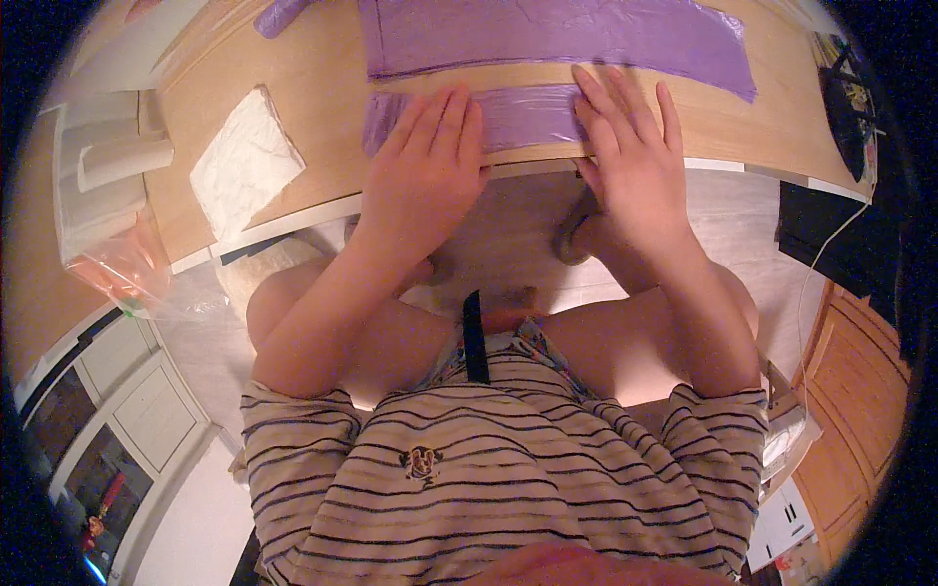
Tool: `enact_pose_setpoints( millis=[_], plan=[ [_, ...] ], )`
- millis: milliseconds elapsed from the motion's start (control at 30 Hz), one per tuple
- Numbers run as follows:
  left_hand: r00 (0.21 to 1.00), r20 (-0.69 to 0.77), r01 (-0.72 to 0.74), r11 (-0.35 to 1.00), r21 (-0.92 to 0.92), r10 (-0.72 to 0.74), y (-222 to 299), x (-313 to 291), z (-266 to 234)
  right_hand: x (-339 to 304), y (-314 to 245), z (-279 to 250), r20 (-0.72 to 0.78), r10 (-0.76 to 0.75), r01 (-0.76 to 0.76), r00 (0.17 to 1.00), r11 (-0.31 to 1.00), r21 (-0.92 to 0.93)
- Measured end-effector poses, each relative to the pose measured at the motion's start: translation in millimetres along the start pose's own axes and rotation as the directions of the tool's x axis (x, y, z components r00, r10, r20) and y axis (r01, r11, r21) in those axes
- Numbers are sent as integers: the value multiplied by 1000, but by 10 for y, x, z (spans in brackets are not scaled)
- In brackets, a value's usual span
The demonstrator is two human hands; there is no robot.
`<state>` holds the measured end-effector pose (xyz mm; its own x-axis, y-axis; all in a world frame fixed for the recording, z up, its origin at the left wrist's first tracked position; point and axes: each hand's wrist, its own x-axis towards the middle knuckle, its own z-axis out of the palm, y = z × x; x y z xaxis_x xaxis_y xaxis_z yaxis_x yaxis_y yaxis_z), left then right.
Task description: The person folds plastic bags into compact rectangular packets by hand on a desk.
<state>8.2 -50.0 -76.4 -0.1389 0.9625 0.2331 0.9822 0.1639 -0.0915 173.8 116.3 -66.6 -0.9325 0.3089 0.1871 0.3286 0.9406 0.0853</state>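
A narrow folded strip of thin purple plastic (528, 115), like a flattened plastic bag, lies along the near edge of the table. My left hand (427, 161) rests flat on its left part, fingers stretched out side by side. At the strip's right end lies my right hand (633, 146), its fingers spread and its fingertips on the plastic and the wood just beyond. Some of the strip is hidden under both hands. Just beyond it, a wider purple plastic sheet (557, 37) lies flat and slightly creased, with a narrow gap of wood between them.
A white folded paper napkin (248, 161) lies on the wooden table (322, 98) to the left. Farther left are a white roll (125, 161) and a clear-orange plastic bag (122, 269). A rolled purple piece (280, 17) sits far left; a black holder (848, 117) stands at the right edge.
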Motion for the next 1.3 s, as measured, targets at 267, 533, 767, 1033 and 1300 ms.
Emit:
enact_pose_setpoints(
  millis=[267, 533, 767, 1033, 1300],
  plan=[
    [996, -50, -78, 993, -86, 74, -84, -15, -95, -50, 71, -109, -162, -126, 146, 979, 982, 119],
    [978, -183, -26, 822, -569, -96, -119, 11, -186, 71, 139, -101, -365, -180, 320, 913, 872, 370],
    [787, 253, 351, 73, -933, -562, -67, 36, -281, 56, -13, -236, 7, 356, -54, 934, 120, 991],
    [882, 348, 297, -197, -934, -317, -20, 109, -226, 208, 118, -401, 288, 234, -295, 929, -5, 955],
    [856, 515, 498, -180, -848, -58, 23, 132, -343, 290, 109, -455, 347, 132, -327, 928, -153, 933]
  ],
)
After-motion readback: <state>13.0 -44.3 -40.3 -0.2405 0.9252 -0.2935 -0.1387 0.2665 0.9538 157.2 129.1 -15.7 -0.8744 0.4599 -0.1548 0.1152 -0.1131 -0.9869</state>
